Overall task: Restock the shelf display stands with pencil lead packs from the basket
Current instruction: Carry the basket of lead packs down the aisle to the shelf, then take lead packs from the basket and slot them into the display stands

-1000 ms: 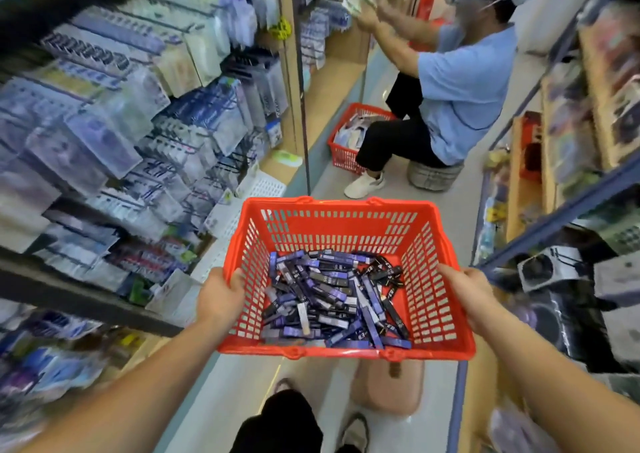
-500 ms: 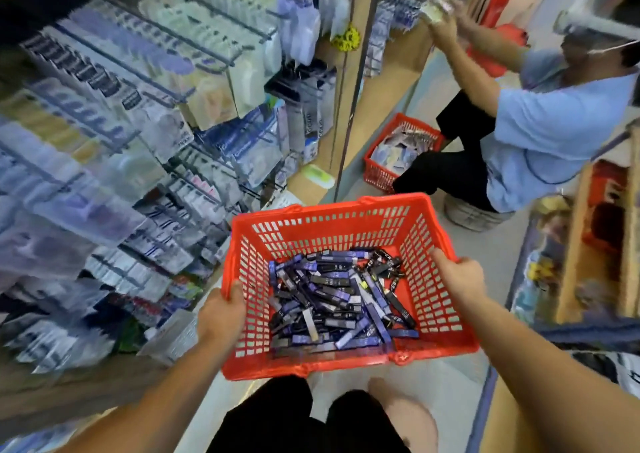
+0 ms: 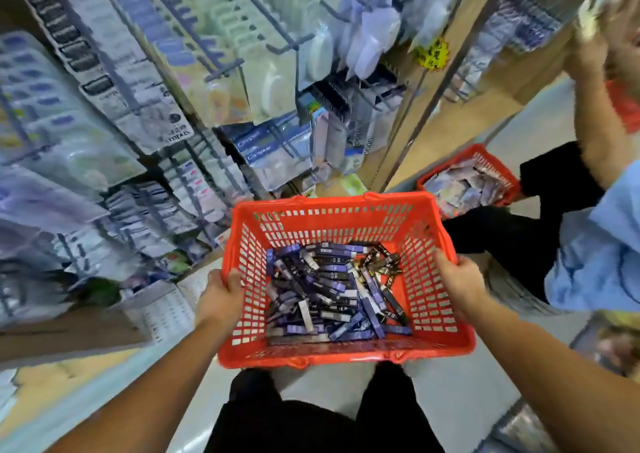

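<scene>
Your basket [image 3: 346, 215] was bright red-orange, its walls pierced in a regular grid of slots. The pencil lead packs [image 3: 329, 289] in it were mostly purple and black, a few banded in white. Your trousers [image 3: 388, 418] were black. The second basket [image 3: 485, 152] was the same red. The other person's shirt [image 3: 595, 248] was light blue and the other person's legwear [image 3: 512, 234] black. A yellow tag [image 3: 431, 54] showed among white, pale blue and mint-green hanging packs [image 3: 370, 36].

"Campus" reads twice on the blue-and-white hanging packs [image 3: 266, 147] just beyond the red basket [image 3: 332, 206], a few pencil lead packs [image 3: 332, 272] inside show "HB" and "ZEB", and the yellow tag [image 3: 431, 54] farther right is too blurred to read.
</scene>
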`<action>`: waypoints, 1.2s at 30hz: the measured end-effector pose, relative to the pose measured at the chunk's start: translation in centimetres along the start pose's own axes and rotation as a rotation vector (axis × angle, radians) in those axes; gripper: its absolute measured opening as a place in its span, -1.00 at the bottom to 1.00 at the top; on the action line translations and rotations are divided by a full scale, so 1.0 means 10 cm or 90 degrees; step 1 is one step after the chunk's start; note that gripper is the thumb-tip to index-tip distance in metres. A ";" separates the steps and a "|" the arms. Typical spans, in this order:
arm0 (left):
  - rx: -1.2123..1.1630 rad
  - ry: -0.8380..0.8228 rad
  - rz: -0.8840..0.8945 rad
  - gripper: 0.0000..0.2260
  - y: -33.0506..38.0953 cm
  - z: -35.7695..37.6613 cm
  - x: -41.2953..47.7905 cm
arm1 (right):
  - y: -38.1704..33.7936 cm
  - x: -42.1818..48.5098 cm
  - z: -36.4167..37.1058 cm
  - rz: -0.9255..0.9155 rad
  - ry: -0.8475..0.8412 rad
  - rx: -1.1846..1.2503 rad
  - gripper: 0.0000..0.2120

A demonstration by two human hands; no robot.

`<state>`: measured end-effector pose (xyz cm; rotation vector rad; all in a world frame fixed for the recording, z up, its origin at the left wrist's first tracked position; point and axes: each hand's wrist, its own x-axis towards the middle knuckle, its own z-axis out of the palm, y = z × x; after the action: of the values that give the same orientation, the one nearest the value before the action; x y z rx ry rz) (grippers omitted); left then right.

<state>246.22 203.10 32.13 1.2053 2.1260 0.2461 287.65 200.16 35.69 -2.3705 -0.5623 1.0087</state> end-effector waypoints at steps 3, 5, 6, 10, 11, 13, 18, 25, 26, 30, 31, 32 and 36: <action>0.030 0.021 -0.056 -0.52 -0.07 0.31 -0.04 | -0.01 0.44 -0.01 -0.045 -0.087 -0.088 -0.66; 0.046 0.014 -0.095 -0.48 -0.16 0.48 -0.09 | 0.07 0.68 0.02 -0.064 -0.132 -0.115 -0.69; 0.057 0.013 -0.113 -0.47 -0.20 0.54 -0.12 | 0.14 0.79 0.06 -0.078 -0.152 -0.124 -0.70; 0.059 -0.003 -0.175 -0.44 -0.56 0.78 -0.20 | 0.43 1.05 0.41 -0.090 -0.219 -0.165 -0.59; 0.052 -0.006 -0.200 -0.41 -0.70 0.85 -0.20 | 0.50 1.09 0.53 -0.082 -0.231 -0.186 -0.59; 0.034 0.004 -0.244 -0.31 -1.06 1.02 -0.17 | 0.67 1.15 0.83 -0.075 -0.241 -0.217 -0.58; -0.003 0.016 -0.303 -0.32 -2.09 1.47 0.08 | 1.11 1.22 1.87 -0.104 -0.251 -0.304 -0.43; -0.060 0.029 -0.372 -0.43 -3.41 2.46 0.49 | 2.18 1.57 3.34 -0.188 -0.255 -0.295 -0.50; -0.070 0.028 -0.376 -0.44 -3.57 2.64 0.57 | 2.39 1.70 3.53 -0.196 -0.253 -0.286 -0.48; -0.128 0.059 -0.386 -0.41 -4.09 3.27 0.92 | 2.96 2.01 4.15 -0.203 -0.231 -0.221 -0.51; -0.137 0.063 -0.391 -0.40 -4.18 3.39 0.99 | 3.04 2.05 4.27 -0.213 -0.228 -0.206 -0.54; -0.157 0.072 -0.390 -0.40 -4.29 3.52 1.06 | 3.11 2.10 4.37 -0.215 -0.222 -0.204 -0.56; -0.206 0.110 -0.388 -0.46 -4.55 3.80 1.23 | 3.28 2.27 4.66 -0.249 -0.213 -0.215 -0.54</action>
<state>234.66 181.94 -23.38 0.3336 2.3757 0.4052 273.06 199.75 -23.89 -2.2379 -1.3573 1.2020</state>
